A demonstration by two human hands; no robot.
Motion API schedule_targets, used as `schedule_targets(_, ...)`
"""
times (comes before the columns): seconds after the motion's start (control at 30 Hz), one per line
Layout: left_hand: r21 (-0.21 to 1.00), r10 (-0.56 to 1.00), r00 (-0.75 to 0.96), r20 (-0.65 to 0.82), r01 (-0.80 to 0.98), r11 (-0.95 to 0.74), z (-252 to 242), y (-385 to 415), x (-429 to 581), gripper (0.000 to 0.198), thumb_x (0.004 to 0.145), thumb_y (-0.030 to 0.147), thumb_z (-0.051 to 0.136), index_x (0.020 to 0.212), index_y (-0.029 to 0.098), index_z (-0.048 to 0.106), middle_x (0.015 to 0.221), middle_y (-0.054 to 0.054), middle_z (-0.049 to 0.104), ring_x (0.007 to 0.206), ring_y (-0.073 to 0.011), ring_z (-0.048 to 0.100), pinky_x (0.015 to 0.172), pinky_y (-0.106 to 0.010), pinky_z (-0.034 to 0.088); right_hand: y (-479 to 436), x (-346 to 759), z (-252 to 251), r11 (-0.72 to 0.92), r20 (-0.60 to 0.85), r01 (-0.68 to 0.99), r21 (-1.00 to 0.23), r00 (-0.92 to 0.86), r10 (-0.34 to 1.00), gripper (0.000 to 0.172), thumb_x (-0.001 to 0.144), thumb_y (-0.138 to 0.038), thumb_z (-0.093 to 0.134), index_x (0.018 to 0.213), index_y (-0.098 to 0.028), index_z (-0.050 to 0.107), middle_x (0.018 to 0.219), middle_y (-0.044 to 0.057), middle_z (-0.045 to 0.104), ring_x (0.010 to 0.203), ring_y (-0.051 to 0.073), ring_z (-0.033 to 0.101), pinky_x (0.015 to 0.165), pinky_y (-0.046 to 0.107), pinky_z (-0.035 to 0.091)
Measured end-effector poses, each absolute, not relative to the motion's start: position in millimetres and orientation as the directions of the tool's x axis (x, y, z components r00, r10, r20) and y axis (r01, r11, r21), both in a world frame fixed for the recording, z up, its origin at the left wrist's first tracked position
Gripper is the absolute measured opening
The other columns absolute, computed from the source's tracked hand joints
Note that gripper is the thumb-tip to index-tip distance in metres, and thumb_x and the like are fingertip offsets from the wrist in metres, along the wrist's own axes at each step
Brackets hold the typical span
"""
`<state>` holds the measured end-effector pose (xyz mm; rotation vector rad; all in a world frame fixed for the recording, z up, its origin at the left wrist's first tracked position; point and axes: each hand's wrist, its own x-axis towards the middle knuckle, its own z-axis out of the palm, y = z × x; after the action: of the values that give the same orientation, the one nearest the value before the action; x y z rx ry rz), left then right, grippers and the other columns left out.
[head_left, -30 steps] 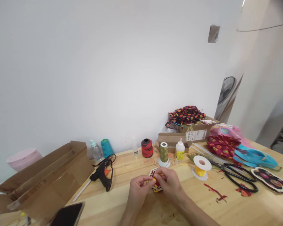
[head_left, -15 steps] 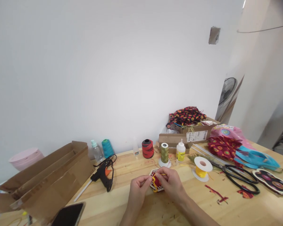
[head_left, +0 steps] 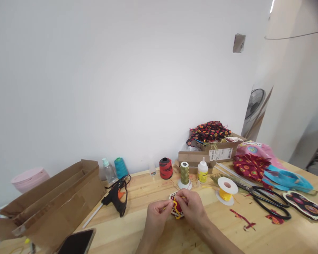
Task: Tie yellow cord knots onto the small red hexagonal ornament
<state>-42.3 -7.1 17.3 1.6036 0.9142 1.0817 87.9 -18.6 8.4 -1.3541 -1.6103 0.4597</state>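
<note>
Low over the table's middle, a small lattice-edged piece [head_left: 173, 195] with a dark red centre shows between my hands. A yellow cord [head_left: 177, 209] runs across its face in a loose curve. My left hand [head_left: 157, 213] is closed, thumb and forefinger pinching the cord at the piece's left side. On the other side, my right hand [head_left: 191, 205] has thumb and fingers pressed together at the piece's upper right, where a bit of yellow cord also shows. The fingers partly cover the piece. Beyond them stands a spool of olive thread [head_left: 184, 173].
Right of my hands are a spool of yellow cord [head_left: 227, 190], black-handled scissors [head_left: 271, 203] and fabric scraps [head_left: 243, 219]. A glue bottle [head_left: 202, 171] and red-black spool [head_left: 165, 168] stand behind. Leftward lie a glue gun [head_left: 116, 200], a cardboard box [head_left: 66, 197] and a phone [head_left: 76, 242].
The yellow cord's loop on the piece has changed into a longer, looser curve. Both hands have shifted only slightly and stay pinched. The view has moved a little.
</note>
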Motion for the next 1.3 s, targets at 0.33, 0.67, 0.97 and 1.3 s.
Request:
schedule_targets(0.33, 0.987, 0.945, 0.292, 0.145, 0.022, -0.158, 14, -5, -44, 0.023, 0.065, 0.027, 0.054, 0.079, 0.013, 0.066, 0.067, -0.005, 0.068, 0.063, -0.0184, 0.058, 0.059, -0.025, 0.046, -21, 89, 13, 0.365, 0.419, 0.429, -0.826, 0.034, 0.907, 0.020, 0.075, -0.027, 0.040, 0.065, -0.016, 0.054, 0.061, 0.003, 0.058, 0.058, 0.013, 0.053, 0.052, 0.021, 0.042)
schedule_targets(0.67, 0.981, 0.950, 0.263, 0.166, 0.049, -0.185, 12, -5, -43, 0.018, 0.063, 0.026, 0.057, 0.072, 0.015, 0.068, 0.060, -0.003, 0.068, 0.058, -0.0165, 0.058, 0.054, -0.021, 0.045, -18, 86, 6, 0.308, 0.396, 0.502, -0.809, 0.077, 0.915, 0.019, 0.074, -0.026, 0.041, 0.062, -0.017, 0.053, 0.057, 0.000, 0.055, 0.053, 0.011, 0.050, 0.050, 0.019, 0.038)
schedule_targets(0.97, 0.966, 0.980, 0.091, 0.177, 0.173, -0.191, 3, 5, -49, 0.019, 0.058, 0.028, 0.060, 0.065, 0.013, 0.068, 0.054, -0.002, 0.066, 0.048, -0.0144, 0.055, 0.045, -0.020, 0.043, -16, 89, 13, -0.053, -0.025, -0.184, -0.981, -0.147, 0.989, 0.020, 0.065, -0.030, 0.052, 0.054, -0.014, 0.050, 0.043, -0.006, 0.039, 0.036, 0.004, 0.028, 0.034, 0.014, 0.020)
schedule_targets(1.3, 0.962, 0.960, 0.174, 0.218, 0.125, -0.241, 7, 3, -48, 0.014, 0.062, 0.020, 0.056, 0.068, 0.015, 0.068, 0.058, -0.003, 0.065, 0.059, -0.0170, 0.057, 0.055, -0.023, 0.043, -17, 82, 8, 0.072, 0.093, -0.100, -0.992, -0.224, 0.970, 0.022, 0.068, -0.033, 0.052, 0.073, -0.013, 0.062, 0.048, -0.003, 0.048, 0.036, 0.003, 0.034, 0.034, 0.015, 0.024)
